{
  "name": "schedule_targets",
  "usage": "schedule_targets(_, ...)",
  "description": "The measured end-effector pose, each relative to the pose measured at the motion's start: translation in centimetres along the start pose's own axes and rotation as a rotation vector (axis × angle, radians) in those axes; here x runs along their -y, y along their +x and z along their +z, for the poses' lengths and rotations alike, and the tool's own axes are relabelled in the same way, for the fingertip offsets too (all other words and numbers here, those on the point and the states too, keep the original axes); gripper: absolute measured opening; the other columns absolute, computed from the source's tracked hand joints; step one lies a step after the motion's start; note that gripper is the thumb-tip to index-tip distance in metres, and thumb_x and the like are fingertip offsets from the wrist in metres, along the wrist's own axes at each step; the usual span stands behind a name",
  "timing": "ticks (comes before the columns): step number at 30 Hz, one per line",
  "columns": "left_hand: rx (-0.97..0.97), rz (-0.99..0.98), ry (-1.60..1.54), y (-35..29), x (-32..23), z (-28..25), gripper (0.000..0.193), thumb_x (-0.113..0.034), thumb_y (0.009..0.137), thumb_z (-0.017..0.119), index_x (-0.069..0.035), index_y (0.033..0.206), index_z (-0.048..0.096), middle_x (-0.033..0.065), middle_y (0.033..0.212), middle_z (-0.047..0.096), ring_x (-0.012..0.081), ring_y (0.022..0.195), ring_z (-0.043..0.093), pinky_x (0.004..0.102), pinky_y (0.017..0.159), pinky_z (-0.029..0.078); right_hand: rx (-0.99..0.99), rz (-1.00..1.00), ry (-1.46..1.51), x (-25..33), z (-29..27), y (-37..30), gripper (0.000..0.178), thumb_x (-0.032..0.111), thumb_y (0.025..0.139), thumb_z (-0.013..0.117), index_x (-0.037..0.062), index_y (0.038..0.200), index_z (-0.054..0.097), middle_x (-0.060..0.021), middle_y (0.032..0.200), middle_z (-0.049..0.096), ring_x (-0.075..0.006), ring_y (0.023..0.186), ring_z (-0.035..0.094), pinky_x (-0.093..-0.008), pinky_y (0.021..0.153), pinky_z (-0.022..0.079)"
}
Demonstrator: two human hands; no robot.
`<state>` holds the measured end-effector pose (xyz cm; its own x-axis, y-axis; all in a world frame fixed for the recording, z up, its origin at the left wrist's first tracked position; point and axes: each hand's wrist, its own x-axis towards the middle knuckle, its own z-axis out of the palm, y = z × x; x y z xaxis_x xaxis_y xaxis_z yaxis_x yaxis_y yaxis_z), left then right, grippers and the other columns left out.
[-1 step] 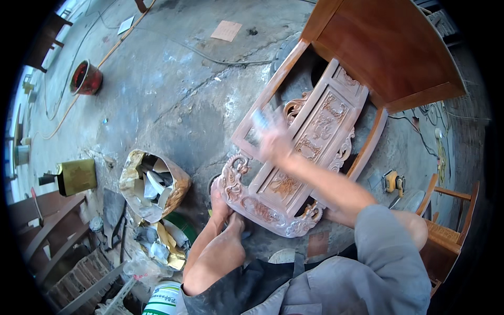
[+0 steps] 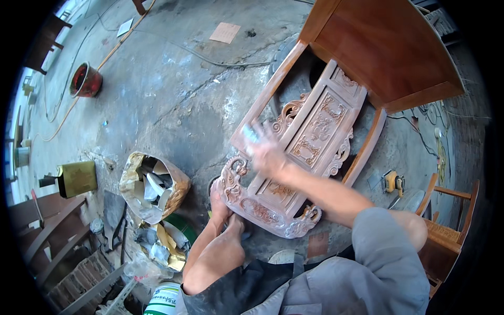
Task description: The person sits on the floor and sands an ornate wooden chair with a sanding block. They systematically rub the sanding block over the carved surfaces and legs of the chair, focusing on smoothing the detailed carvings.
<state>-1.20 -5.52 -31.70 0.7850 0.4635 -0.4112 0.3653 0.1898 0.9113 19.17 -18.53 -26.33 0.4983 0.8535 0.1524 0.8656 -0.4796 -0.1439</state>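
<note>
white-green bucket [image 2: 167, 288]: printed label [image 2: 164, 300] | clear bag [image 2: 152, 270]: red print [image 2: 140, 277], too small to read

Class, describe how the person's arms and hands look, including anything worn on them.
A plain, creased grey sleeve ends around the elbow. Below it, the right forearm is bare, with no watch or band visible. The right hand appears ungloved, though blur hides finger detail. The left arm and left hand are out of view.
</note>
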Motion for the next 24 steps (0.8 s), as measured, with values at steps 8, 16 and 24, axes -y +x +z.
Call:
schedule_targets(8, -0.037, 0.193, 0.237, -0.3, 1.8, -0.9, 0.023, -0.012, 0.094, 0.069, -0.001, 0.114, 0.072, 0.0101, 0.102, 0.068, 0.0247, 0.093, 0.064, 0.0401, 0.084, 0.051, -0.082, 0.307, -0.018, -4.9, 0.2, 3.4, 0.053, 0.021, 0.098, 0.052, -0.0031, 0.145, 0.059, -0.0225, 0.156, 0.054, -0.0498, 0.153, 0.035, -0.0660, 0.128, 0.019)
schedule_targets(16, -0.039, 0.127, 0.215, -0.5, 0.4, -0.2, 0.025, -0.010, 0.090, 0.073, -0.002, 0.113, 0.073, 0.0102, 0.102, 0.069, 0.0260, 0.093, 0.064, 0.0395, 0.085, 0.051, -0.139, 0.358, 0.074, -11.0, -2.4, 5.2, 0.057, 0.014, 0.093, 0.053, 0.0026, 0.149, 0.057, -0.0228, 0.158, 0.051, -0.0485, 0.153, 0.036, -0.0651, 0.128, 0.018)
schedule_targets(24, -0.040, 0.141, 0.150, 0.2, 1.7, -0.2, 0.027, -0.015, 0.084, 0.078, -0.006, 0.110, 0.074, 0.0128, 0.097, 0.069, 0.0351, 0.092, 0.065, 0.0461, 0.080, 0.050, -0.042, -0.082, -0.112, -10.3, -1.3, 3.4, 0.054, 0.012, 0.095, 0.045, 0.0048, 0.147, 0.061, -0.0188, 0.163, 0.047, -0.0451, 0.152, 0.040, -0.0669, 0.128, 0.016)
